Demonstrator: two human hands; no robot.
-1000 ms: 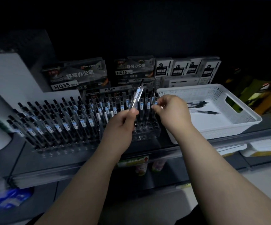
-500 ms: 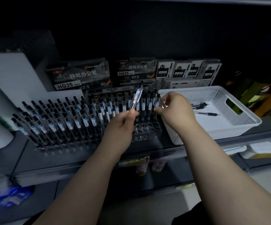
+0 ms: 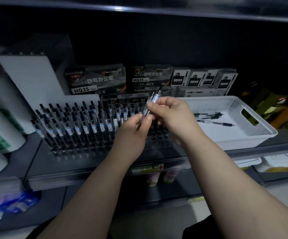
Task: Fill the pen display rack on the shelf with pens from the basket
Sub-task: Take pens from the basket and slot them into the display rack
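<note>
Head view: a dim, dark grey store shelf (image 3: 45,169) carried a clear plastic pen display rack (image 3: 88,149), largely filled. Left hand (image 3: 134,125) and right hand (image 3: 172,116) both pinched one transparent black-tipped pen (image 3: 152,100) in their fingers. Its long axis tilted up-right, just above the empty sockets (image 3: 157,135), which the hands partly hid. The white perforated basket (image 3: 260,133) to the right held loose pens (image 3: 214,121); their count was unclear.

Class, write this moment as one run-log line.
left hand: holds pen low | right hand: pinches it higher | rack: front-right holes empty | basket: spare pens inside
</note>
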